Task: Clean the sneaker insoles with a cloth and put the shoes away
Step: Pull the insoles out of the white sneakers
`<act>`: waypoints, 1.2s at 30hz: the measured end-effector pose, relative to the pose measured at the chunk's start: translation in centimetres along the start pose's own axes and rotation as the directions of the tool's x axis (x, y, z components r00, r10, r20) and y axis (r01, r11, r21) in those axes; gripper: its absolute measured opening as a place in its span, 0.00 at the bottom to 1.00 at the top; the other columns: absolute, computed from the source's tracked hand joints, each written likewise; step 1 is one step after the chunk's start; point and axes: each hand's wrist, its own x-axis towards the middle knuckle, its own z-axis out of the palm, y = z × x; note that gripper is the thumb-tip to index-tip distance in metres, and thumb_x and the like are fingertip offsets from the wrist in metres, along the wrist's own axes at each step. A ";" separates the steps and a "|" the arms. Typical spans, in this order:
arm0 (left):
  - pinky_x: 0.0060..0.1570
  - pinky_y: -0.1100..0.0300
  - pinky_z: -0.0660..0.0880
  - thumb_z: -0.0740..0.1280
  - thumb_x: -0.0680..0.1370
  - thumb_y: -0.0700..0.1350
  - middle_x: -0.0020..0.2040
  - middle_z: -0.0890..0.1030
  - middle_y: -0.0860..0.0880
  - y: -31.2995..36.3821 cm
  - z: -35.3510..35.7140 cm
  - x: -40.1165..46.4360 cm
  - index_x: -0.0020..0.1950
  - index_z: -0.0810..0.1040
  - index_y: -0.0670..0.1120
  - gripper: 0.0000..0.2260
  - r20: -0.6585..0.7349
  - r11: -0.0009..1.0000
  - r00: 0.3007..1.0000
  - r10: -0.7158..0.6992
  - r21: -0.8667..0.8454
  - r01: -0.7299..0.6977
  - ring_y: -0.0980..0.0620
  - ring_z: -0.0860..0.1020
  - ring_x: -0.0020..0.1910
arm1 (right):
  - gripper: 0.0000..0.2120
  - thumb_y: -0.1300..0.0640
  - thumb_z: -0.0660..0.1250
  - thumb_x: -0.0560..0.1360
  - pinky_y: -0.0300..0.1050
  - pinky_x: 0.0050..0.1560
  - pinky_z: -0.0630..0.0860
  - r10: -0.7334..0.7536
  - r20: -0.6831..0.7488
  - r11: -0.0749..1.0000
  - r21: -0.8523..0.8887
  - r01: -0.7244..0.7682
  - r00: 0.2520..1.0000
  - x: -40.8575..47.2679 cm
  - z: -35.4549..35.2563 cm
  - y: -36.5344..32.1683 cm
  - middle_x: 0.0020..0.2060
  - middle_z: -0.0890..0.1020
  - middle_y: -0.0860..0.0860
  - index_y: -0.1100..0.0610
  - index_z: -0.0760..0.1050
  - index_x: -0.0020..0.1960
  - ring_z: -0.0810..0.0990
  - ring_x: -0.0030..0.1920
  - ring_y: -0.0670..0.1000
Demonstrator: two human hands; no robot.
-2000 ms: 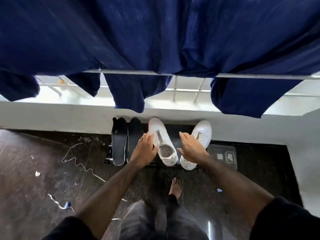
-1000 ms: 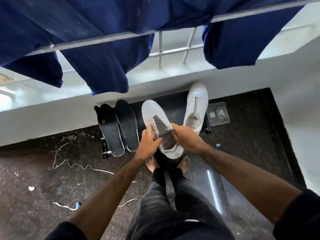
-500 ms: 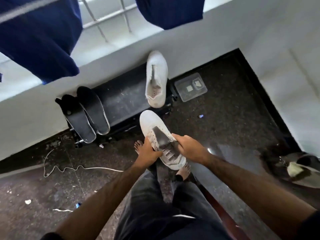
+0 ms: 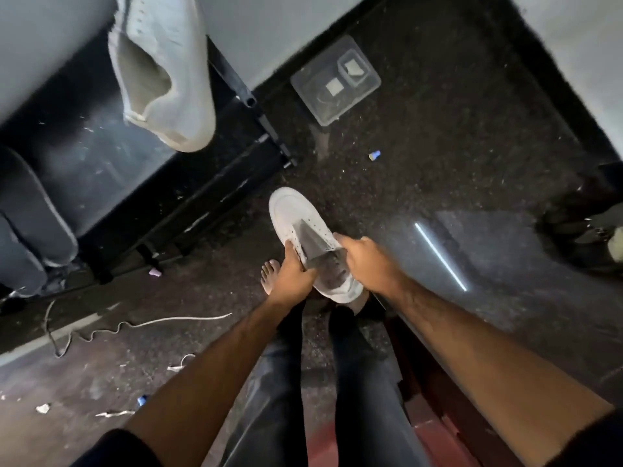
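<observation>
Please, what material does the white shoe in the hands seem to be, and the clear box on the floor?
The held sneaker looks like smooth white leather or a synthetic copy: matte sheen, small punched holes beside the tongue. Both the left hand and the right hand grip it. The clear box looks like thin transparent plastic: the floor shows through its glossy walls.

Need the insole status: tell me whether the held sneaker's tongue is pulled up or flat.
Pulled up: the sneaker, gripped by left hand and right hand, shows its grey tongue raised.
</observation>
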 end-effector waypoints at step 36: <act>0.52 0.60 0.76 0.59 0.75 0.30 0.58 0.78 0.52 10.5 -14.2 -11.9 0.61 0.79 0.46 0.20 -0.278 0.692 0.640 0.716 0.161 -0.704 0.53 0.81 0.51 | 0.21 0.62 0.65 0.81 0.35 0.58 0.74 -0.180 -0.315 0.847 0.432 0.309 0.932 7.2 -7.7 -12.4 0.61 0.78 0.50 0.54 0.71 0.73 0.78 0.49 0.40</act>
